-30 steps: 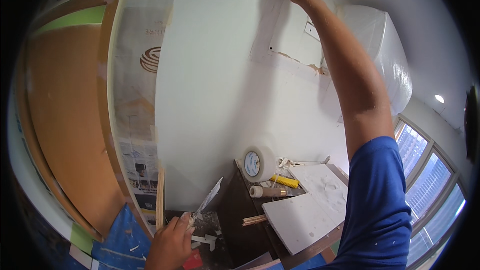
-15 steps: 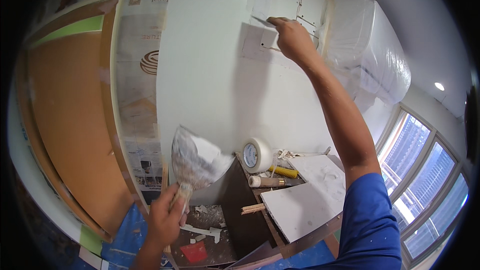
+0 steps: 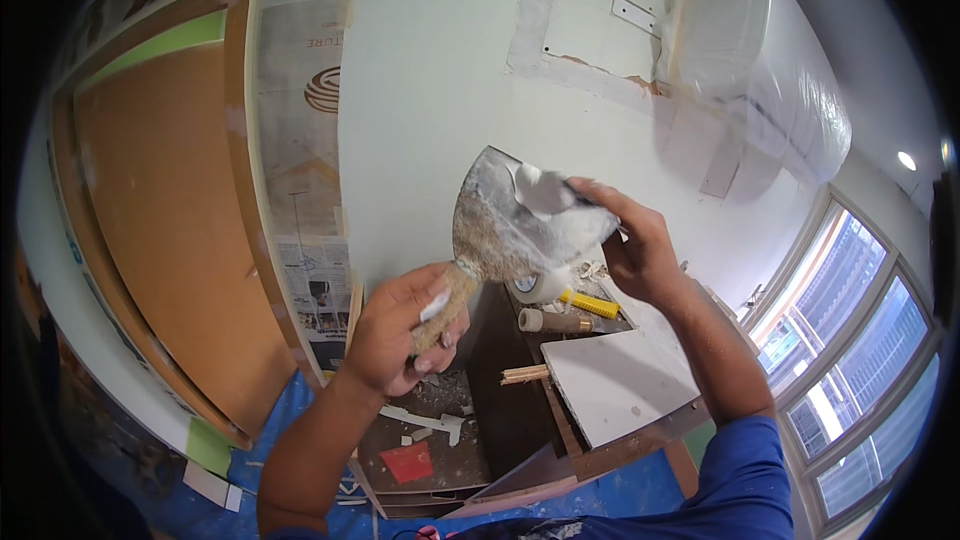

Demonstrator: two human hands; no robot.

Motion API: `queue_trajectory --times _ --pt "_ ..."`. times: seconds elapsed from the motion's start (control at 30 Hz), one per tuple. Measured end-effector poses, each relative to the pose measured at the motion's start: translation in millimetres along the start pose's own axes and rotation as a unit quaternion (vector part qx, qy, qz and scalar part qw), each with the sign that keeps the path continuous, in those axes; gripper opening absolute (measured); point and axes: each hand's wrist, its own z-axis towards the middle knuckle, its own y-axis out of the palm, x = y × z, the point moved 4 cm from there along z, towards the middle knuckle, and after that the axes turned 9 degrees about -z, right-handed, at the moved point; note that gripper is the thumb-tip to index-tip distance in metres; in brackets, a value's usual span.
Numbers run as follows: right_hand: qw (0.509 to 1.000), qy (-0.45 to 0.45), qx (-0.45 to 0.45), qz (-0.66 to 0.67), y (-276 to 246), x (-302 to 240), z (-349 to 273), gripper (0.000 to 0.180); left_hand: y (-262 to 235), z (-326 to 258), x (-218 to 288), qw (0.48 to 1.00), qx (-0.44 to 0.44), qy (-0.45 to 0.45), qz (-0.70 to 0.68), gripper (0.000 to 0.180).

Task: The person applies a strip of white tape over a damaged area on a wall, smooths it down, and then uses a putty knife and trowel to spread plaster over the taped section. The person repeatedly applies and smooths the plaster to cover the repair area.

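My left hand (image 3: 405, 330) is wrapped round the handle of a wide putty knife (image 3: 485, 215), whose crusted fan-shaped blade points up in front of the wall. A dab of white putty (image 3: 540, 188) lies on that blade. My right hand (image 3: 640, 245) is closed on a small putty knife (image 3: 579, 195), mostly hidden by the fingers, with its blade at the wide blade's upper right part. Behind them, the white wall (image 3: 430, 120) bears a patched board section (image 3: 590, 30) with a rough, broken lower edge.
Below stands a dark cabinet with a white board (image 3: 620, 380), a tape roll (image 3: 545, 285), a yellow-handled tool (image 3: 590, 303) and a wooden-handled tool (image 3: 550, 321) on top. A plastic-wrapped unit (image 3: 760, 60) juts from the wall, windows (image 3: 860, 340) at right, an orange door (image 3: 160, 240) at left.
My right hand has come down from the wall patch to the wide putty knife. My left hand has raised that knife and moved it to the right. The view has shifted slightly.
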Motion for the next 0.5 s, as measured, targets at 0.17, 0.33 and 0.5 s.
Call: queue_trajectory --times 0.17,0.33,0.5 --pt "0.948 0.259 0.012 0.184 -7.4 37.4 -11.5 0.047 -3.9 -4.1 8.6 0.964 0.040 0.137 0.227 0.039" --pt "0.699 0.415 -0.019 0.581 14.8 9.3 -5.1 0.038 10.4 19.7 15.5 0.568 -0.025 0.468 0.677 0.047" --pt "0.727 0.355 -0.008 0.588 -2.9 36.3 60.1 0.038 -33.1 35.5 10.7 0.541 0.026 0.382 0.749 0.049"
